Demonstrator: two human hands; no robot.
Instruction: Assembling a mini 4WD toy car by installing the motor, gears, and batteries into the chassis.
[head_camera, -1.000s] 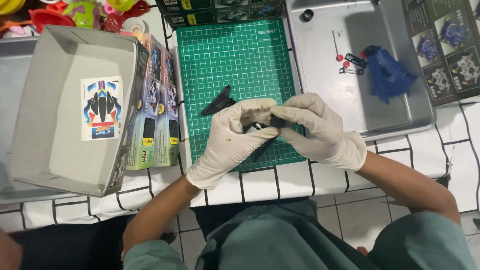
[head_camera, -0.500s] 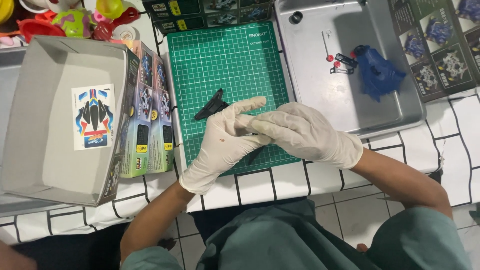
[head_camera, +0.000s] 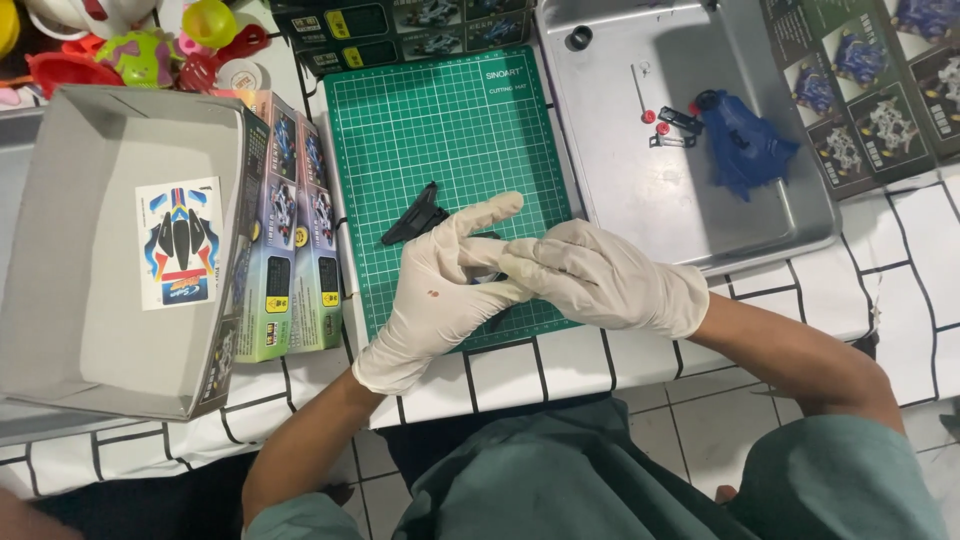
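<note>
Both hands wear white gloves and meet over the near part of a green cutting mat (head_camera: 440, 130). My left hand (head_camera: 440, 290) and my right hand (head_camera: 600, 275) together grip a small black plastic part (head_camera: 495, 282), mostly hidden between the fingers. The left index finger points up and to the right. A second black plastic piece (head_camera: 412, 218) lies on the mat just beyond the left hand, apart from it.
A metal tray (head_camera: 620, 150) at the right holds a blue plastic body shell (head_camera: 745, 145), small black and red parts (head_camera: 670, 125) and a black round piece (head_camera: 579, 38). An open grey box lid (head_camera: 100, 330) with a sticker sheet (head_camera: 178, 243) and colourful kit boxes (head_camera: 295, 230) stand left. Printed leaflets (head_camera: 880, 80) lie far right.
The view has shifted a little, so everything sits lower in the frame. My hands stay together on the black part, and the left index finger has stretched out.
</note>
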